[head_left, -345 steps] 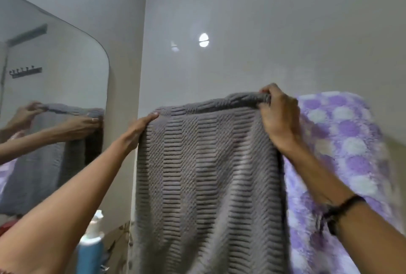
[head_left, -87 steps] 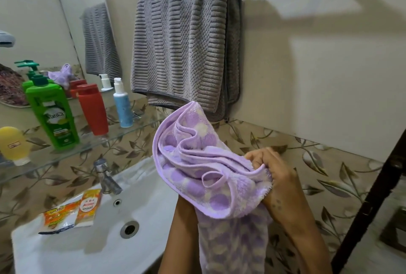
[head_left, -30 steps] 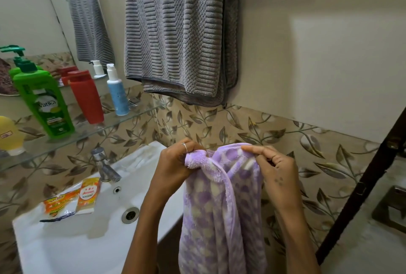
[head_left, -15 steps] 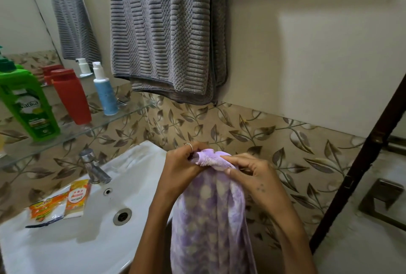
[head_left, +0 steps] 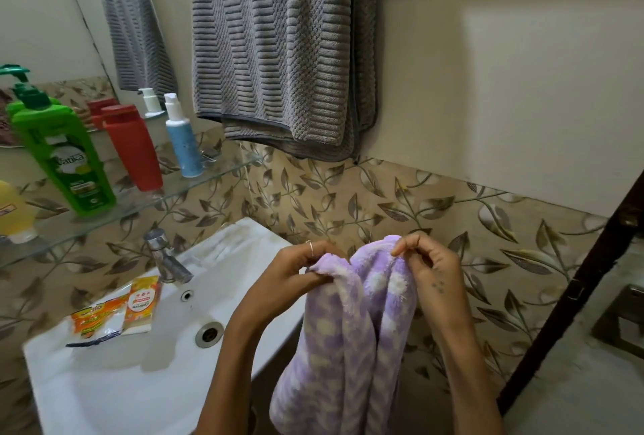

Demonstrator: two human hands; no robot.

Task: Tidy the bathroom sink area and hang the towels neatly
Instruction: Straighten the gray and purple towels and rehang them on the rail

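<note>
A purple towel with white dots [head_left: 352, 340] hangs from both of my hands, in front of me and to the right of the white sink [head_left: 115, 379]. My left hand [head_left: 289, 274] pinches its top edge on the left. My right hand [head_left: 428, 265] pinches the top edge on the right, a short way from the left hand. The cloth sags in folds between them. A grey ribbed towel [head_left: 282, 51] hangs folded on the wall above; its rail is out of view.
A glass shelf [head_left: 139, 204] over the sink carries a green pump bottle [head_left: 62, 152], a red bottle [head_left: 134, 149], a blue and white pump bottle [head_left: 183, 136] and a yellow bottle [head_left: 12, 211]. Orange sachets [head_left: 115, 312] lie beside the tap [head_left: 165, 257]. A dark bar [head_left: 571, 298] slants at right.
My hands have drawn slightly apart along the purple towel's top edge, spreading it a little. The view has shifted right, showing more of the shelf and sink.
</note>
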